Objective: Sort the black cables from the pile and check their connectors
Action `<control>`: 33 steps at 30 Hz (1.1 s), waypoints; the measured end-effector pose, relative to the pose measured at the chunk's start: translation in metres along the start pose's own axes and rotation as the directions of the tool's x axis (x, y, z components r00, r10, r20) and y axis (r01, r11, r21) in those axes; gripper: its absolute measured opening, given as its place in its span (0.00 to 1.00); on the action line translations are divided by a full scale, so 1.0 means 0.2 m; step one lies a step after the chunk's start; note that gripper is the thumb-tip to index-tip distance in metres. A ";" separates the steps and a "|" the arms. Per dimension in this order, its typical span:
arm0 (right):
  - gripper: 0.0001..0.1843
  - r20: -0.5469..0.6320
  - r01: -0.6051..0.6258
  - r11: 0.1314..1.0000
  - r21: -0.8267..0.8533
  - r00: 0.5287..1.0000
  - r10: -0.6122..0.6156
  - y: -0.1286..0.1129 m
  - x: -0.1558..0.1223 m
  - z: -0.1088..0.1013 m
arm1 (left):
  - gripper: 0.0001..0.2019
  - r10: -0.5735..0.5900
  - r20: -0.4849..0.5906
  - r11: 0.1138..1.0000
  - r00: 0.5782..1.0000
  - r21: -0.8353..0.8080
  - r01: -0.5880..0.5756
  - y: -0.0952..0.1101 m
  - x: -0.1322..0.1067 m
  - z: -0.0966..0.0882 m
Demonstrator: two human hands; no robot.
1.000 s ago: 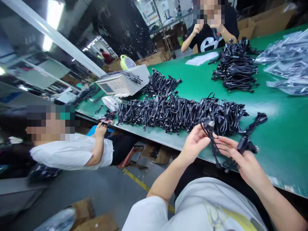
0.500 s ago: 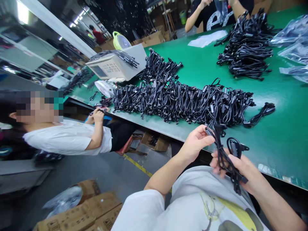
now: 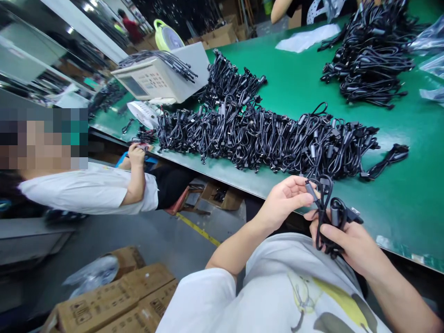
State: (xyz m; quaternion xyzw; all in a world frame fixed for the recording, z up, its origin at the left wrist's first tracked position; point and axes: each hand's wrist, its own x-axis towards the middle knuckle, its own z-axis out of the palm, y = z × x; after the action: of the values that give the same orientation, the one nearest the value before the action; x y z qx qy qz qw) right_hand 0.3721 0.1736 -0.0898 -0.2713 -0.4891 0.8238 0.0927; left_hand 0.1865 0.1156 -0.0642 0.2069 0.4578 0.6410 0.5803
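Note:
I hold a coiled black cable (image 3: 328, 217) just off the near edge of the green table (image 3: 409, 194). My left hand (image 3: 286, 201) pinches the cable's upper end between thumb and fingers. My right hand (image 3: 347, 243) is wrapped round the lower loops, with a plug sticking out to the right. Just beyond my hands a long row of bundled black cables (image 3: 263, 138) lies across the table. One single bundle (image 3: 390, 159) lies apart at the row's right end.
A second cable heap (image 3: 373, 60) and clear bags (image 3: 432, 44) lie far right. A white tester box (image 3: 163, 76) stands at the far left of the table. A person in a white shirt (image 3: 86, 189) sits left. Another person's arm (image 3: 282, 9) shows across the table. Cardboard boxes (image 3: 114, 300) are on the floor.
The cable has been gathered into a tighter coil and drawn closer to my body. My hands have come nearer together, and the view has tilted lower.

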 end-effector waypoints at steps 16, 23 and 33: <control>0.29 -0.155 -0.099 0.994 0.047 0.982 0.106 -0.05 -0.05 0.08 | 0.21 0.038 -0.026 0.999 0.999 0.008 -0.037 -0.01 -0.03 -0.01; 0.27 -0.140 -0.086 0.996 0.012 0.986 0.086 -0.04 -0.05 0.07 | 0.18 0.074 0.015 0.997 0.997 0.007 -0.074 -0.02 -0.05 -0.02; 0.09 -0.095 0.205 0.585 -0.785 0.893 -0.439 0.03 -0.06 0.02 | 0.30 0.125 0.035 0.962 0.992 0.238 -0.130 -0.03 -0.10 -0.04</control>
State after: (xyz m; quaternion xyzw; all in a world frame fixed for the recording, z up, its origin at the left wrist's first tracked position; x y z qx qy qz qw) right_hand 0.3813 0.1620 -0.0891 -0.3035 -0.8101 0.4649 0.1881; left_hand 0.1883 0.0936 -0.0674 0.3111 0.5119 0.6148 0.5131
